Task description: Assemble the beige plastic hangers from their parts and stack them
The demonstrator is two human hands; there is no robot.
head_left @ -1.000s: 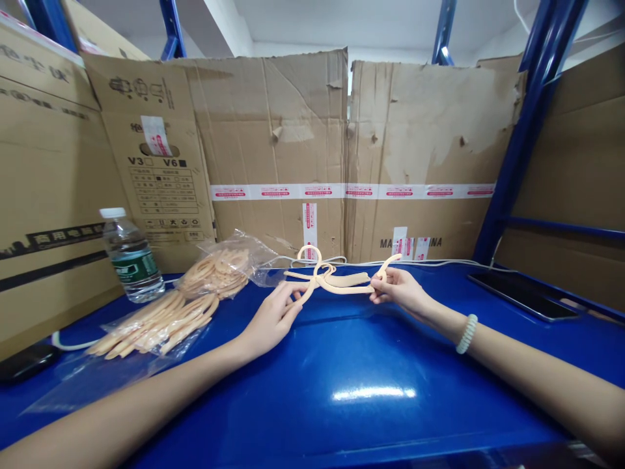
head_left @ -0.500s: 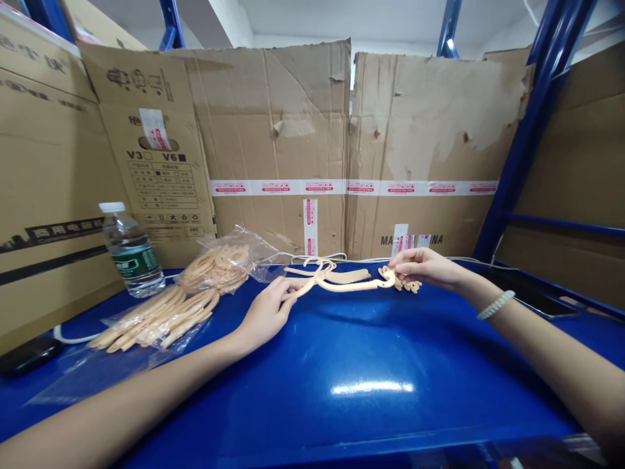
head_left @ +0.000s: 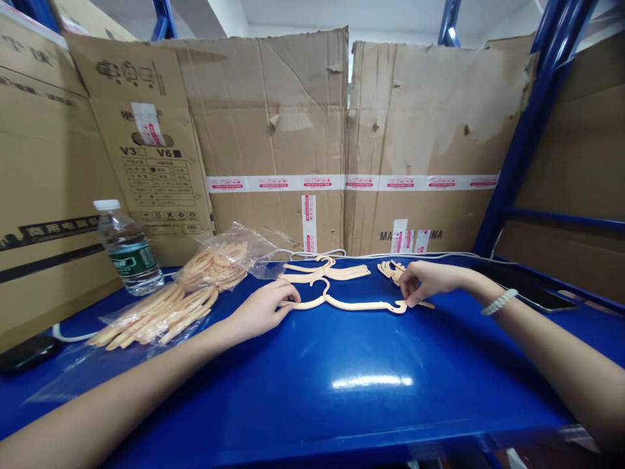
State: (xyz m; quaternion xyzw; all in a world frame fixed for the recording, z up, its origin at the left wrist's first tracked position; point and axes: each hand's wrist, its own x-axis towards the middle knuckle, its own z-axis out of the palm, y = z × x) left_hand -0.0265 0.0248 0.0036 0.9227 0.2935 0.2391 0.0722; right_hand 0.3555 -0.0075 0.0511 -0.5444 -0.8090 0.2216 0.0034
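Note:
A thin beige hanger-shaped piece [head_left: 349, 303] lies flat on the blue shelf [head_left: 361, 384]. My left hand [head_left: 263, 309] pinches its left end, fingers closed on it. My right hand [head_left: 427, 280] presses down on its right end with curled fingers, a white bead bracelet on the wrist. Just behind lie more of the same beige pieces [head_left: 327, 270] in a small stack, and a few small beige bits [head_left: 393, 268] sit beside my right hand.
Two clear bags of beige parts [head_left: 166, 309] [head_left: 222, 264] lie at the left, with a water bottle [head_left: 127, 251] behind them. A dark phone [head_left: 27, 352] sits far left, a tablet [head_left: 541, 296] at right. Cardboard boxes [head_left: 342, 143] wall the back and sides.
The hanger piece came down from mid-air onto the shelf, nearer to me than the stack. My right hand reached to the small bits, then returned to the piece's right end.

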